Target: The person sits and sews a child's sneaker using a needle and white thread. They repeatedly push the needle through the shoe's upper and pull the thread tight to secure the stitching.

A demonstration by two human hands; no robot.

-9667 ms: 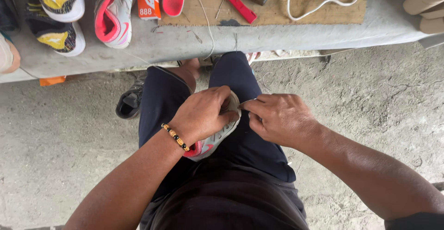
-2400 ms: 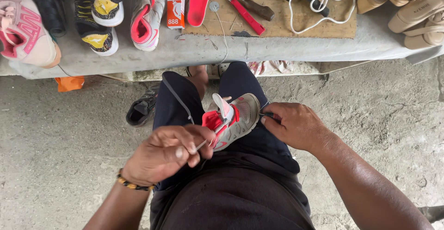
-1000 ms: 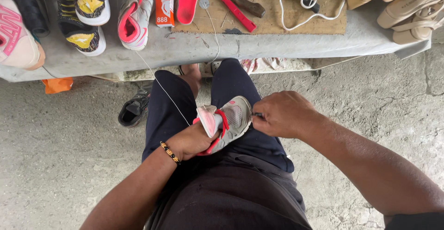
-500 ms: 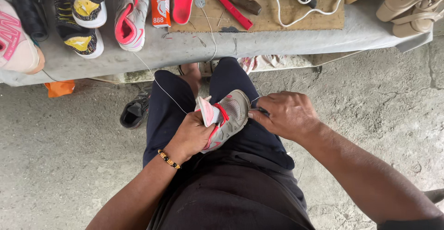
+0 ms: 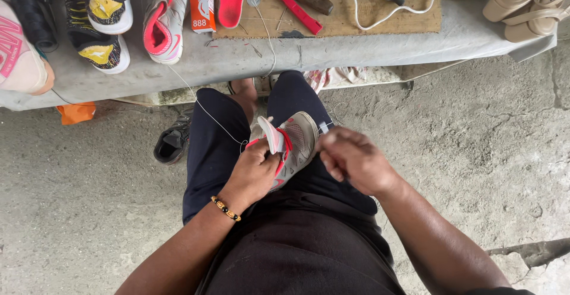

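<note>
The person is sitting with a grey and red sneaker [image 5: 291,146] resting on the lap, between both hands; the left hand [image 5: 256,170] is gripping its red-lined opening, fingers curled tight around the edge; the right hand [image 5: 350,159] is sitting just beside the shoe's toe end, fingertips pressed together, pinching something small, too blurred to identify; a thin thread [image 5: 205,108] is running from the sneaker up toward the bench [image 5: 356,51]; a matching sneaker [image 5: 165,16] is lying there.
</note>
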